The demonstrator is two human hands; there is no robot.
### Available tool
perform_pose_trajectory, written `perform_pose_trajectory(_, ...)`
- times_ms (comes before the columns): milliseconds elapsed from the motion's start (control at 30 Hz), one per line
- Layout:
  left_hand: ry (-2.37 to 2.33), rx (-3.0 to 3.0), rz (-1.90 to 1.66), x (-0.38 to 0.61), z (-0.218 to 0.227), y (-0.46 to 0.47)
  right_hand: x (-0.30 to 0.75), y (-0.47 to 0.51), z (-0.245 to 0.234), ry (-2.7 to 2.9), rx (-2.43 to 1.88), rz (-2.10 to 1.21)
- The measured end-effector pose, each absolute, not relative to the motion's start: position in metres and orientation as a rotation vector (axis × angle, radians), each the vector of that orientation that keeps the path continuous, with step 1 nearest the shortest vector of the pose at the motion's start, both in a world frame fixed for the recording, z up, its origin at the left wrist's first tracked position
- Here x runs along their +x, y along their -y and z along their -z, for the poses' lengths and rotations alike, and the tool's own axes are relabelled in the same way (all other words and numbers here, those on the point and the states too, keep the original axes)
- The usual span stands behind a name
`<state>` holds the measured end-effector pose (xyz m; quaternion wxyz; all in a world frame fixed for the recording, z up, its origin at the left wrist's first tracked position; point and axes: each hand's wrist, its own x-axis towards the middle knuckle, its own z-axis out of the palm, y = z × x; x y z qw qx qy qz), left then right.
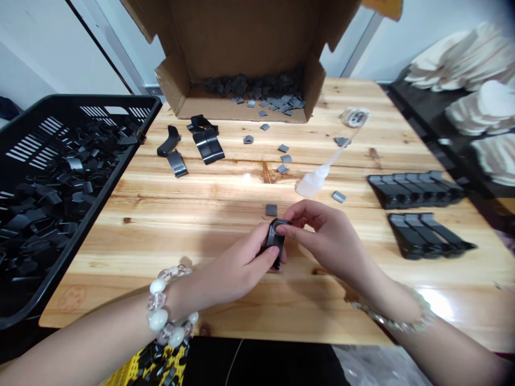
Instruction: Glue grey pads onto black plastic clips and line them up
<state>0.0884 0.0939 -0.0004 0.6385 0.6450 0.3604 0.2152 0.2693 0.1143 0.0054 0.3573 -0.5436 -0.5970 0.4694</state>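
Observation:
My left hand (237, 268) and my right hand (322, 236) both grip a black plastic clip (275, 241) above the wooden table, and my fingers hide much of it. A small grey square pad (271, 210) lies just beyond my fingertips. Farther ahead stand a white glue bottle (310, 182) on its side, with a long thin nozzle, and another grey pad (338, 197). Several more pads (283, 159) are scattered past the bottle's left side. A beaded bracelet (164, 305) circles my left wrist, and a paler one (394, 313) circles my right.
A black slotted crate (80, 104) heaped with black clips stands at the table's left. An open cardboard box (241, 102) holding grey pads sits at the far edge. Black clips lie in rows (414, 190) at the right, and loose ones (208, 146) lie at the back.

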Motion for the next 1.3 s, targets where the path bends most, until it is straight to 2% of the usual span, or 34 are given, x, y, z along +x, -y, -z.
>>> perform_pose_trajectory(967,-0.826,1.434,-0.505,0.088,-0.001,-0.092,0.271,-0.113,-0.005,1.569,-1.400,-1.194)
perform_pose_trajectory(1300,-0.808,1.068,-0.772,0.086,0.011,-0.100,0.273,-0.117,-0.006,1.369,-1.171,-1.528)
